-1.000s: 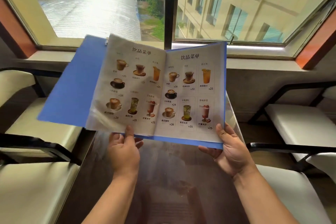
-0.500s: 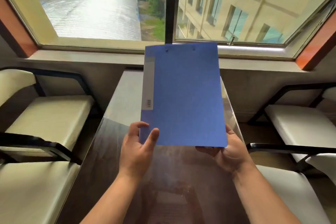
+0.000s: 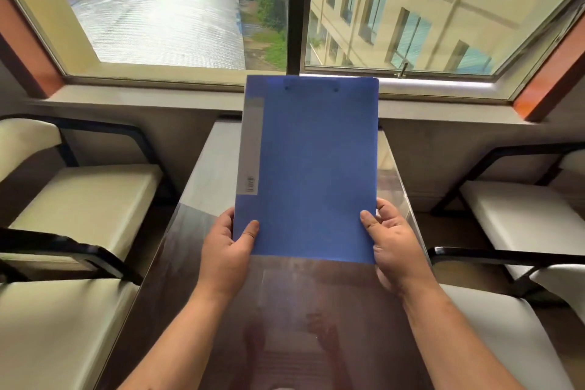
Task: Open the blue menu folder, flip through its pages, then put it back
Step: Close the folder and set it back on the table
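I'm seeing blue menu folder (image 3: pixel 313 168) shut, raised above table (image 3: pixel 202 168) middle; left hand (image 3: pixel 226 250) and right hand (image 3: pixel 391 241) pinching its near corners; I'm judging only put-back remaining

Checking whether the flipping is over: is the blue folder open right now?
No, the blue folder is shut, only its plain cover showing, with the left hand and right hand holding its lower corners.
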`<state>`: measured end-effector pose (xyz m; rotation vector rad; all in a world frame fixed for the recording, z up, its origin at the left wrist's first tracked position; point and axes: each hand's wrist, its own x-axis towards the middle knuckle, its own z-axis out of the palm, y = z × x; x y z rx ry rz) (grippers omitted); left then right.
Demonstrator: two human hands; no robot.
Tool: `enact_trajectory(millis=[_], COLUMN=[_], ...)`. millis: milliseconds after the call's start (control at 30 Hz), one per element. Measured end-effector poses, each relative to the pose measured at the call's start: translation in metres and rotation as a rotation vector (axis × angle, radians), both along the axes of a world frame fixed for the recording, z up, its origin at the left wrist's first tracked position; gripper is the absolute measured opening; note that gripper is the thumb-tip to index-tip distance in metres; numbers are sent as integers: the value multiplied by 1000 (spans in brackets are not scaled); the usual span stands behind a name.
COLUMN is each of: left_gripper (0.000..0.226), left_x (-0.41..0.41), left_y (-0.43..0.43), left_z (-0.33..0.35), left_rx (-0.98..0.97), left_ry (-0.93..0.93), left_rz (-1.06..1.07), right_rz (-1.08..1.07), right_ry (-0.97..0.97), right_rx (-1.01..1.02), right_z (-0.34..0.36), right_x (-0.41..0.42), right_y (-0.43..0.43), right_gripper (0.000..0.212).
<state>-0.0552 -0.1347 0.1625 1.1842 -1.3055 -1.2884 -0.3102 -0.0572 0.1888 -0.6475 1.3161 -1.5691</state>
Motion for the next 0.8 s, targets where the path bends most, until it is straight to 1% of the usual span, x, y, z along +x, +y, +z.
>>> enact_trajectory(millis=[100,200,300,400,467,600,667,800], left_gripper=[26,18,14,14,16,18,18,19], left_x=[2,7,21,37,45,62,69,81], left_y=[0,4,23,58,88,152,181,232], left_z=[-2,-5,-16,-42,-66,-117,-141,-170], left_rx=[43,91,129,170,232,373,413,475], left_ry=[-32,-117,-297,-497,-601,-739,-815,-933], left_rz=[-10,-24,-78,-137,-194,-300,-347,-418], right_rz=[-9,-9,4,94,148,224,253,318], right_ry=[42,80,195,392,503,700,745,711], right_rx=[2,47,136,260,373,583,687,842], right_z=[4,0,-18,-46,-69,-121,-144,-181], right_x=[-2,-1,-6,-8,-6,6,17,35], right_y=[1,9,35,77,110,178,212,267], right_gripper=[31,36,24,15,11,14,19,22])
